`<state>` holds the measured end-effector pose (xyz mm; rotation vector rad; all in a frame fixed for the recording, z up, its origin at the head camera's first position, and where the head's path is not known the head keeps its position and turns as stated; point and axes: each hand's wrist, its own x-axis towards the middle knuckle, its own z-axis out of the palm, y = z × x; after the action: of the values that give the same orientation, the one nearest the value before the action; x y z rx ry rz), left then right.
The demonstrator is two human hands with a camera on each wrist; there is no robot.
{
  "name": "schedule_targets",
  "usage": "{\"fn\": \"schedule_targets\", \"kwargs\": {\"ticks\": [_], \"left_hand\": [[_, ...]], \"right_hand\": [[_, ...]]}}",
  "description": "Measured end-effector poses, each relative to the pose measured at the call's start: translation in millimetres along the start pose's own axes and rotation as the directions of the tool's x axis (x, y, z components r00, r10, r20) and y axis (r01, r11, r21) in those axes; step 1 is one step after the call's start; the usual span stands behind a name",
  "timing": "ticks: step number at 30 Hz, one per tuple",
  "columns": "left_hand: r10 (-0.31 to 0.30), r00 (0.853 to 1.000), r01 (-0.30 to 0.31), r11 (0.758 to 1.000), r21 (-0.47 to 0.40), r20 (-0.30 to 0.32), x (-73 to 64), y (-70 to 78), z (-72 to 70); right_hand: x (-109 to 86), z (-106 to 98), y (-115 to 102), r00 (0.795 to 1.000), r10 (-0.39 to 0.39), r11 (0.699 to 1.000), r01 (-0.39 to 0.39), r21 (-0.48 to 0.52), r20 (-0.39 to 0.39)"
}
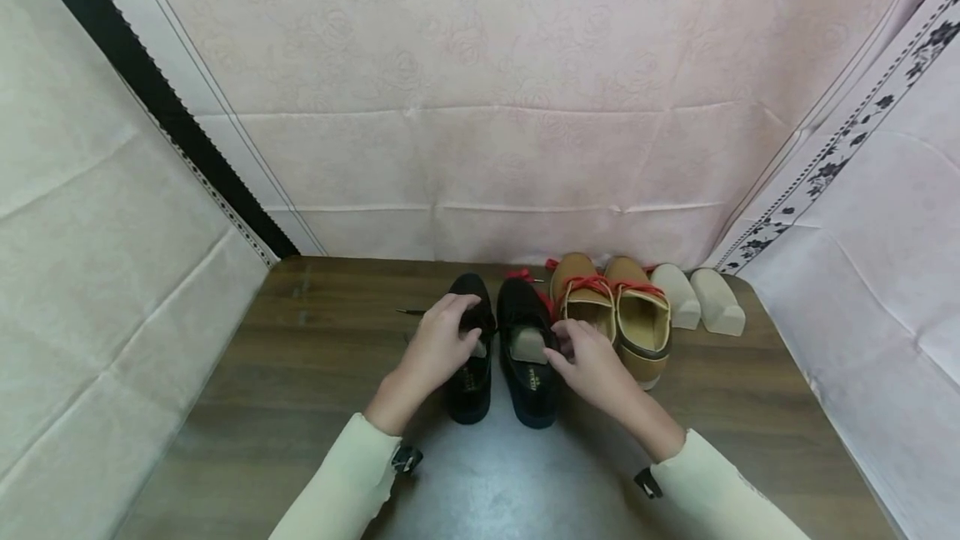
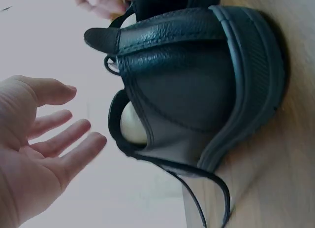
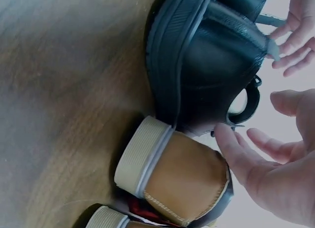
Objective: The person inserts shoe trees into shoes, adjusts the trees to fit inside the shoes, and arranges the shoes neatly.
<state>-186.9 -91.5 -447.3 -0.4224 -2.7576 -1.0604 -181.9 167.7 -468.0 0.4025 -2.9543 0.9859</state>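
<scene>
Two black lace-up shoes stand side by side on the wooden surface, the left shoe [image 1: 468,404] and the right shoe [image 1: 534,408]. A pale insert [image 1: 528,346] fills part of the right shoe, and another pale insert [image 2: 133,125] shows in the left one. My left hand [image 1: 438,342] hovers over the left shoe with fingers loosely bent and nothing held. Beside the right shoe's opening is my right hand [image 1: 594,365], its fingers relaxed. In the right wrist view its index fingertip comes close to that shoe's upper edge; contact is unclear.
A pair of tan shoes [image 1: 577,267] with red laces [image 1: 588,283] stands right of the black pair. Beyond them lie two pale blocks [image 1: 717,304] at the back right. A dark lace end [image 1: 408,312] lies left of the left shoe. Pale cloth [image 1: 480,157] hangs behind.
</scene>
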Motion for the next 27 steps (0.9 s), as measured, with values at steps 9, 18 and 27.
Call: {"fn": "schedule_targets", "kwargs": {"ticks": [9,18,27], "left_hand": [[-0.204,0.979,0.203,0.979,0.016,0.022,-9.5,-15.0,-11.7],[-0.362,0.903,0.371,0.928,0.005,0.231,-12.1,-32.8,-7.6],[-0.368,0.885,0.401,0.914,-0.065,0.286,-12.6,-43.4,-2.4]], "right_hand": [[-8.5,0.0,-6.5,0.988,0.086,0.996,-0.084,-0.018,0.131],[-10.9,6.1,0.9,0.985,0.082,0.996,-0.073,-0.058,0.153],[-8.1,12.6,3.8,0.99,0.062,0.998,-0.058,-0.034,0.129]]}}
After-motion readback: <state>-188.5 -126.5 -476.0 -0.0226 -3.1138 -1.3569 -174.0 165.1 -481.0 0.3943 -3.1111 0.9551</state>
